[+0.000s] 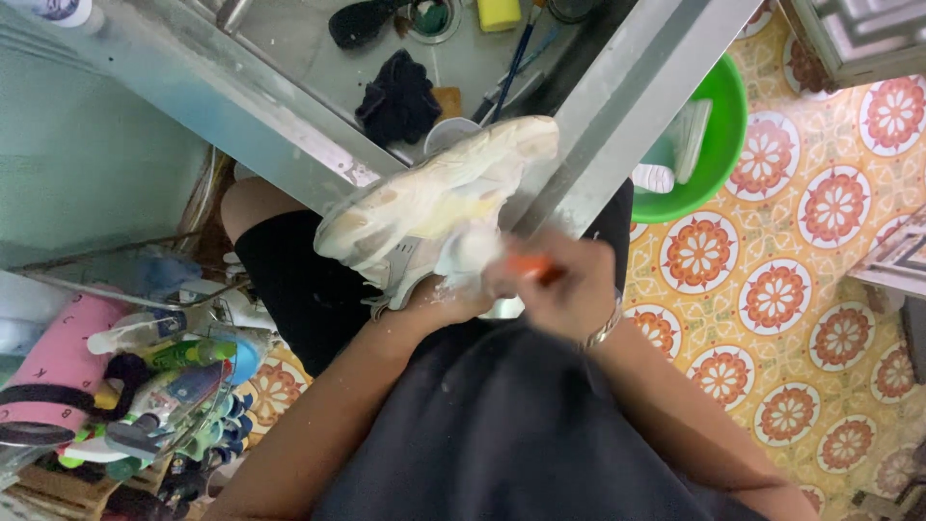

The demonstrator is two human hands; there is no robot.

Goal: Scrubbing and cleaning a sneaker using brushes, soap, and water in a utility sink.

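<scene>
A pale cream sneaker [439, 188] is held sole-up over the edge of a steel sink. My left hand [439, 299] grips it from below near the heel, partly hidden by the shoe. My right hand [569, 280], blurred by motion, is closed on an orange-handled brush [533, 267] pressed against the shoe's heel end, where white foam shows. A bracelet sits on my right wrist.
The steel sink [318, 58] holds a black cloth [397, 96], a yellow sponge [499, 13], a white cup and brushes. A green basin [719, 135] with a white shoe stands on the patterned tile floor. A wire rack [145, 386] of bottles is at the left.
</scene>
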